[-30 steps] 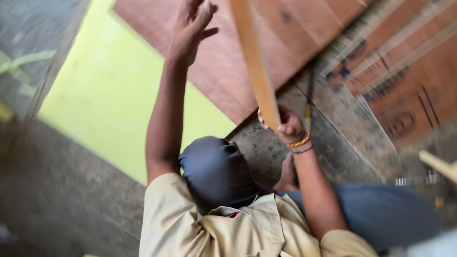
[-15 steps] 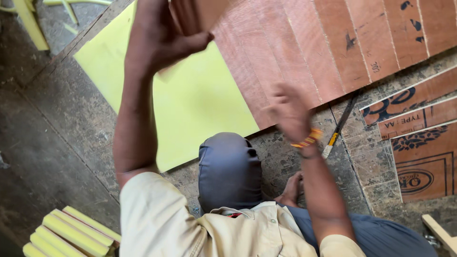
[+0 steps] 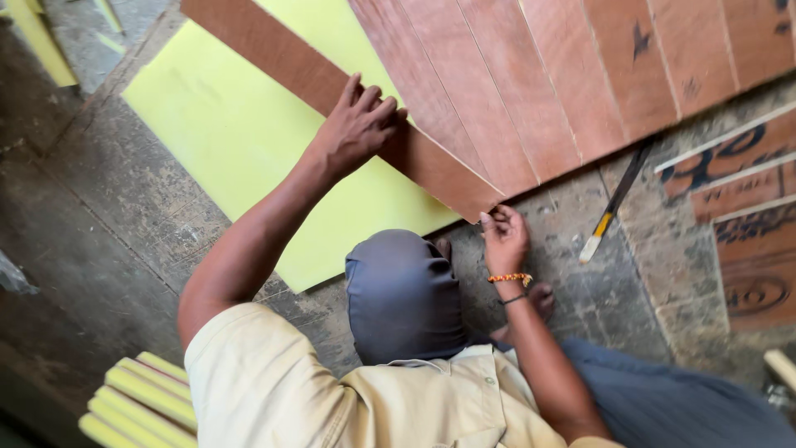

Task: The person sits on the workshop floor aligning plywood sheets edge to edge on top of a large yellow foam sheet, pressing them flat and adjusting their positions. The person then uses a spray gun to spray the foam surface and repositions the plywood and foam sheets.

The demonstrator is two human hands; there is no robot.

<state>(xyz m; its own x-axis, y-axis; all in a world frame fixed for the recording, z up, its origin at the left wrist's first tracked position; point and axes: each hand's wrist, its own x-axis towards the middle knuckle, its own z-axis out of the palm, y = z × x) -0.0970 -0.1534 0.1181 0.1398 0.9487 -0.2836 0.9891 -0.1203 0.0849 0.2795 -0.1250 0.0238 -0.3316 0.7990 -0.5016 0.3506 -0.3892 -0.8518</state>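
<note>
A long reddish-brown wood strip (image 3: 282, 62) lies diagonally across a yellow-green sheet (image 3: 240, 158) on the floor. My left hand (image 3: 358, 124) presses flat on the strip near its middle. My right hand (image 3: 502, 236), with a beaded bracelet at the wrist, pinches the strip's near end at the corner. The strip rests against a row of several similar brown strips (image 3: 580, 75) laid side by side. My bent knee in grey cloth (image 3: 402, 294) sits between my arms.
A yellow-handled tool (image 3: 609, 207) lies on the concrete floor right of my right hand. Printed brown boards (image 3: 746, 216) lie at the right edge. A stack of yellow-green strips (image 3: 141, 406) sits at bottom left, and more yellow pieces (image 3: 37, 37) lie at top left.
The strip was held up in the air a second ago; now it lies flat beside the row of strips. My left hand came down onto it and my right hand moved to its near end.
</note>
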